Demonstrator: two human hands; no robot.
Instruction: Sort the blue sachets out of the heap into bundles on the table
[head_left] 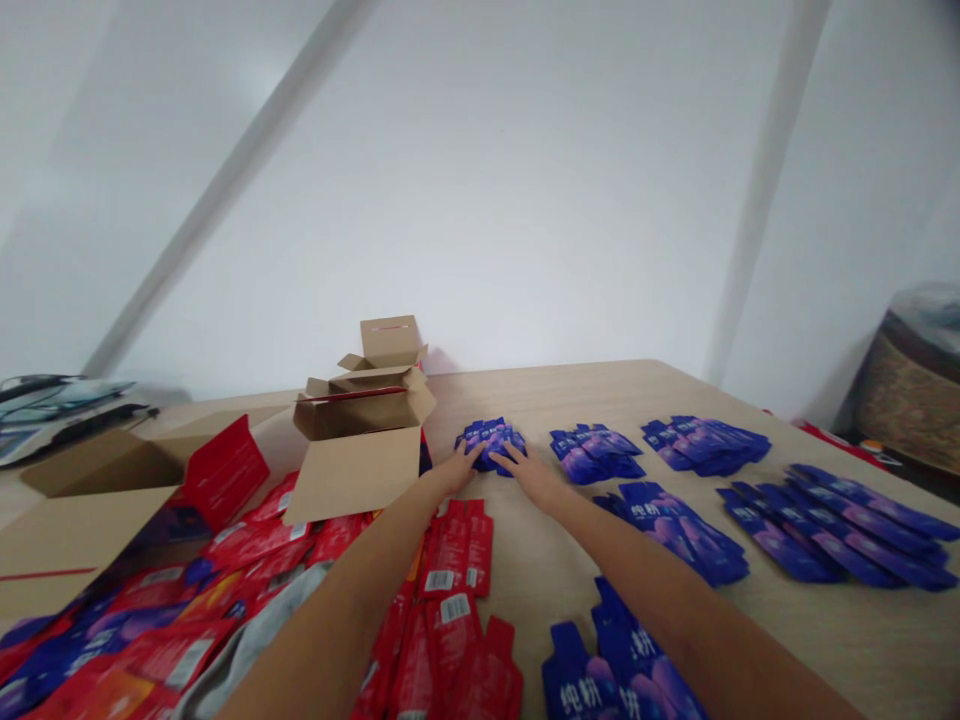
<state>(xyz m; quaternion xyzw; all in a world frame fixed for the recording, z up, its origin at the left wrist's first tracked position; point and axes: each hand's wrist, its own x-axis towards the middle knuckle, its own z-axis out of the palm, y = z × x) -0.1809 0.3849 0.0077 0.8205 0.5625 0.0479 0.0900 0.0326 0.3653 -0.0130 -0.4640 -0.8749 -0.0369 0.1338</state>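
At the middle of the table, both my arms reach forward to a small group of blue-purple pouches (491,432). My left hand (459,468) lies at the group's left edge, fingers stretched out and touching the pouches. On the right side my right hand (529,472) rests with its fingers spread over the pouches' edge. Neither hand is closed around a pouch. Red pouches (450,560) with white barcode labels lie in overlapping rows below my left hand. Another fanned group of blue pouches (596,452) is just right of my right hand.
More fanned blue pouches (705,445) spread over the right of the table (570,385). An open cardboard box (356,470) stands left of my hands, with another open box (90,520) farther left. Mixed red and blue pouches (150,640) heap at the front left. A white wall rises behind.
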